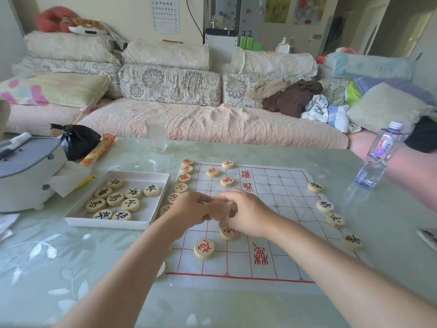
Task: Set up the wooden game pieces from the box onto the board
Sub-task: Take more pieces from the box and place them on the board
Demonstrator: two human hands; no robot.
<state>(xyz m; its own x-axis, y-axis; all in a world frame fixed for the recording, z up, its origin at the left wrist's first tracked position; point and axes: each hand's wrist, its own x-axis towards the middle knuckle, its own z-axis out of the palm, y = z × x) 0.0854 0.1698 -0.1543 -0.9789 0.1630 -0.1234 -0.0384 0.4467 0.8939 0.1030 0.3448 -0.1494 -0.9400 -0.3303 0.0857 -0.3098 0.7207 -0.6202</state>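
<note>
By board (288, 192) left edge, left hand (191, 209), right hand (247, 215) hold blurred pieces (221, 211); centre-right free.

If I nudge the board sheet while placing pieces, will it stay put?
Probably not. The board sheet looks thin and limp, so it would likely flop if lifted. The table under it is glossy, so a sideways push may slide or wrinkle it. The wooden pieces on it probably add little hold.
</note>
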